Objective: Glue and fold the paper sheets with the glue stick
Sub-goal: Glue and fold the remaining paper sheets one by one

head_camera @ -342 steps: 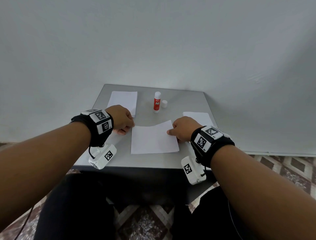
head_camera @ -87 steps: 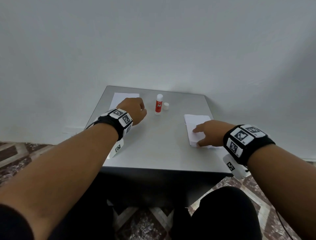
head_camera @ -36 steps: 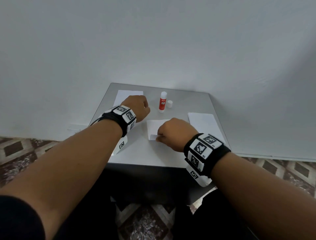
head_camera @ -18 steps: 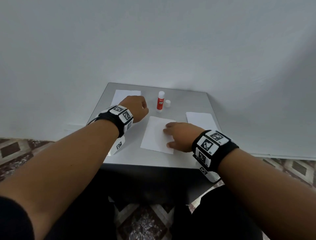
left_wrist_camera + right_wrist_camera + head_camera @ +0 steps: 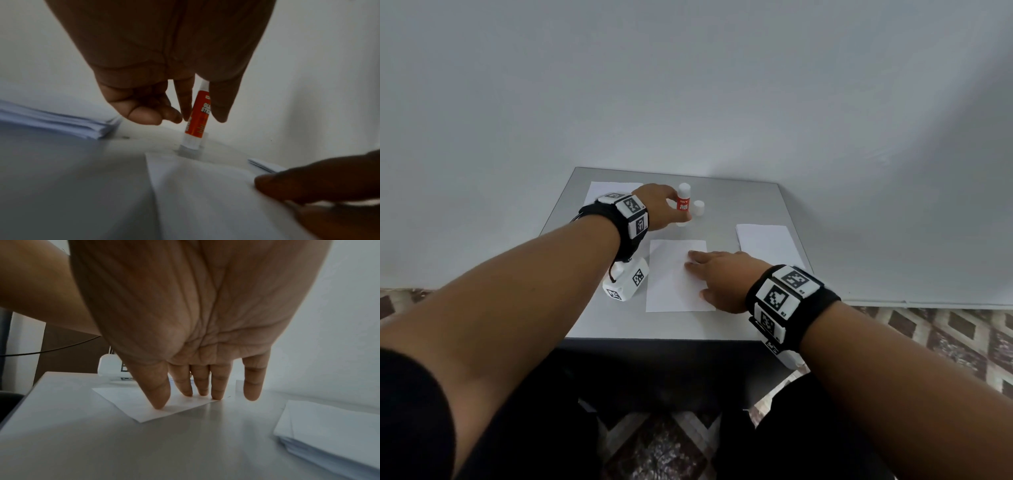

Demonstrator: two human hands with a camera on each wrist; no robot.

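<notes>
Dim, flat, even indoor light; soft shadows.
Wide-angle bending at the edges; the left wrist view is dark and blurred.

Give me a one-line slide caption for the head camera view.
Left hand grips the upright glue stick while the right hand presses flat on a paper sheet on the grey table.

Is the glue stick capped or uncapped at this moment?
Uncapped. The glue stick stands upright on the table with its white cap beside it, while the left hand closes around its body.
</notes>
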